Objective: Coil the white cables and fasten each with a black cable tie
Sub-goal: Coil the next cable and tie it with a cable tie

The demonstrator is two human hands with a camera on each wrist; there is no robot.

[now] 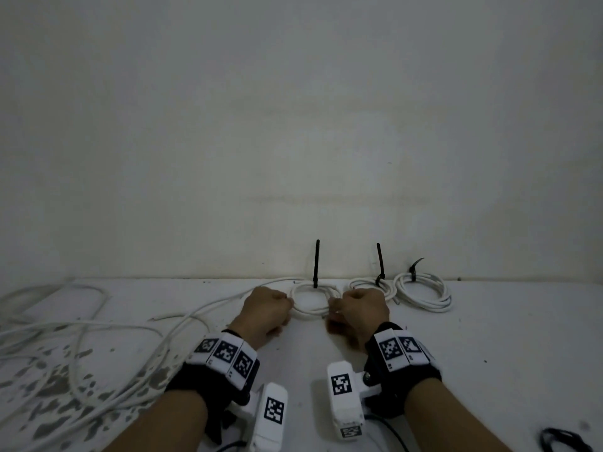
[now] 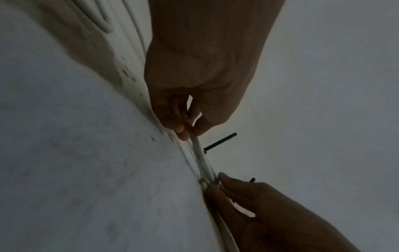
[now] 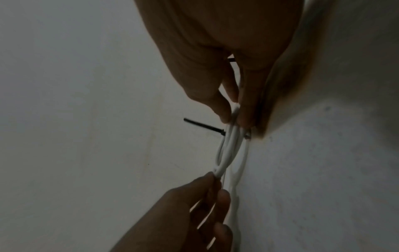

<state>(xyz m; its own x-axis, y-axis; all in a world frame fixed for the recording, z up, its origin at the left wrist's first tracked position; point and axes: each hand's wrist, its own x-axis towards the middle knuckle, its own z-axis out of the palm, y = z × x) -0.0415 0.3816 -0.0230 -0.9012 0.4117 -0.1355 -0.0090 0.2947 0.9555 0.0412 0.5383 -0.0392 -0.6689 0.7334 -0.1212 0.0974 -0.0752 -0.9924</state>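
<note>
— What have the hands got?

— My left hand (image 1: pixel 266 309) is curled, fingertips pinching the left side of the small white coil (image 1: pixel 311 296). My right hand (image 1: pixel 357 313) is curled too and pinches the same coil on its right side. In the left wrist view, my thumb and fingers (image 2: pixel 179 126) are closed on the strands; in the right wrist view it is the same, fingers (image 3: pixel 222 109) clamped on the bundle.

— Is that coil tied?

— A black cable tie (image 1: pixel 316 264) sits on its far side, tail standing straight up against the wall (image 1: pixel 293 125). I cannot tell how tight it is.

— And where is the coil?

— It lies on the white surface (image 1: pixel 489 353), between my two hands and close to the wall.

— What else is around it?

— Just right of that coil is a second coil (image 1: pixel 370 285) with its own tie (image 1: pixel 380 264), tail also upright. Right of that, touching or nearly so, is a third coil (image 1: pixel 424 293), larger, with a short bent tie (image 1: pixel 414 270). Left of the held coil, a loose white cable (image 1: pixel 182 318) runs away from it into a tangle of loose cables (image 1: pixel 81 363) over the chipped part of the surface. Far to its near right, at the picture's edge, lies something dark (image 1: pixel 564 440); I cannot make out what it is.
</note>
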